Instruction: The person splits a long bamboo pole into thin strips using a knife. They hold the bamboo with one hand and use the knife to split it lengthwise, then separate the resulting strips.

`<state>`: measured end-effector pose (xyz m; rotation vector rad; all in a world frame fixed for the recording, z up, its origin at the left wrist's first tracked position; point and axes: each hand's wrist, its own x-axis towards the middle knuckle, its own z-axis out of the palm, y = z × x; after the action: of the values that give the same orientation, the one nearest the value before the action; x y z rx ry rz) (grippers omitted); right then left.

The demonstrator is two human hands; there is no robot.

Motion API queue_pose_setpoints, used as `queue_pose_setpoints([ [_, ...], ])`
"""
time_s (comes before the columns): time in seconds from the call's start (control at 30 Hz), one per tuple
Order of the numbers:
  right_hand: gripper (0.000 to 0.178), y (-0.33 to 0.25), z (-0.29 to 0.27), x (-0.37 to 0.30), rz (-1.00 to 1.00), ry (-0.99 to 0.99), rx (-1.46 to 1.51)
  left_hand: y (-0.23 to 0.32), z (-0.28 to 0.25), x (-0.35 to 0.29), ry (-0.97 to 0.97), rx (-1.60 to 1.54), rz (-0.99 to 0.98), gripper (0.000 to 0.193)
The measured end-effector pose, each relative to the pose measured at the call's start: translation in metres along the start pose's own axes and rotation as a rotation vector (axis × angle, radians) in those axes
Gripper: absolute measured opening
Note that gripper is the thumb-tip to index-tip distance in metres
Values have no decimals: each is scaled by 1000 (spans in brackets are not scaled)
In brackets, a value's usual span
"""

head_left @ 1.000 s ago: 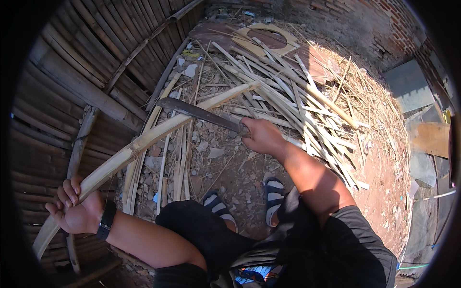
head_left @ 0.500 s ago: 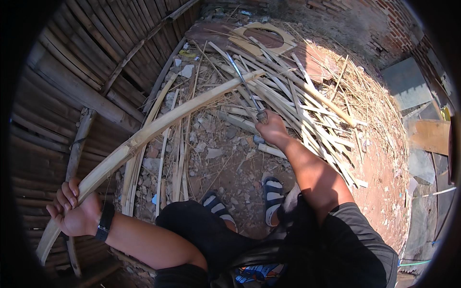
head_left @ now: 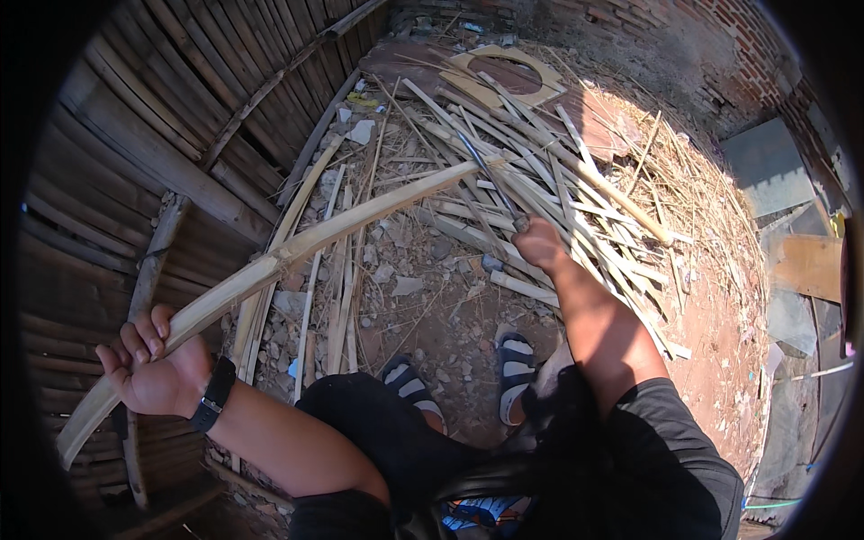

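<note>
My left hand [head_left: 160, 371], wearing a black wristband, is closed around the lower end of a long pale split bamboo pole [head_left: 360, 216]. The pole slants up to the right across the ground, and its far end lies over a heap of strips. A machete [head_left: 486, 166] with a long narrow blade is in my right hand [head_left: 540, 245], whose fingers wrap its handle and mostly hide it. Its blade points away from me and crosses the pole's far tip; whether they touch I cannot tell.
Cut bamboo strips [head_left: 576, 225] lie piled ahead, with a pale board with a round hole [head_left: 553, 88] behind. More strips [head_left: 337, 306] lie on rubble at left. A bamboo wall [head_left: 108, 216] stands close on the left, a brick wall [head_left: 747, 54] at the back, sheets [head_left: 765, 166] at right.
The pole's far end has dropped lower and toward me, while my left hand has risen a little. My right hand has shifted right with the machete. The view has moved slightly too.
</note>
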<state>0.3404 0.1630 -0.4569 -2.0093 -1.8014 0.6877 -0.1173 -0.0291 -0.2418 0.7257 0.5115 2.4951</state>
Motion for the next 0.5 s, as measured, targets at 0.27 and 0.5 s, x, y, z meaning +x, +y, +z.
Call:
queue_pose_setpoints([
  [0.27,48,-44,9,-15,-36,18,188,35,-13,9,-11,-43,78,33],
  [0.5,45,-28,9,-7,99,-393,848,49,-18,8,-14,-97,66,38],
])
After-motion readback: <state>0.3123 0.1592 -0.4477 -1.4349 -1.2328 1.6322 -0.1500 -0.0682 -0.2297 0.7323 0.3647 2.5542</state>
